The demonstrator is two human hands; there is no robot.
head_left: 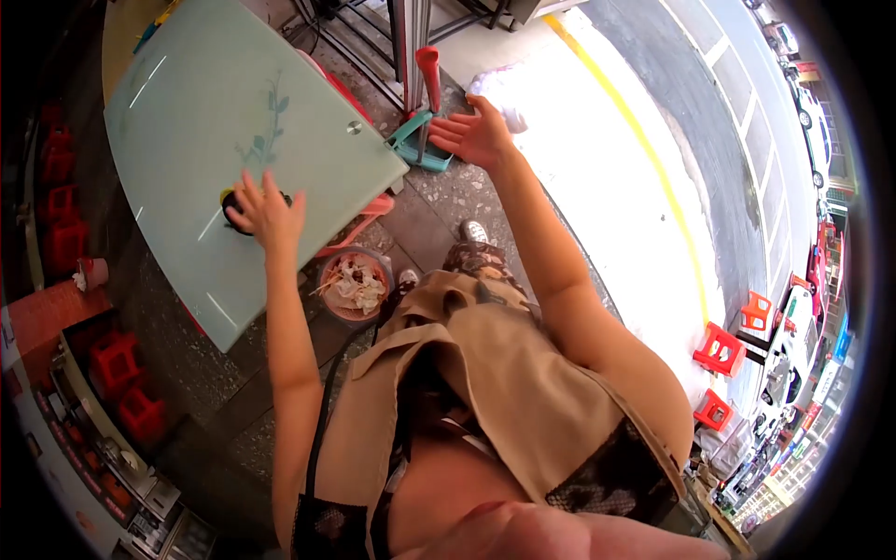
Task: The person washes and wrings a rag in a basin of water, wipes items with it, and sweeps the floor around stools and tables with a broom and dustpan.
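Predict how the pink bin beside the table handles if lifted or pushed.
Likely light for its size: the bin looks plastic, holding mostly crumpled tissues. A sideways push could probably slide or tip it, since nothing visible fixes it to the floor. Tilting might spill tissues through its open top.

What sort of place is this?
Probably a street-side eatery, judging by the glossy table, the red plastic stools, and the bin of crumpled, tissue-like waste. It opens onto a road with parked cars; no food is clearly visible, so that's a guess.
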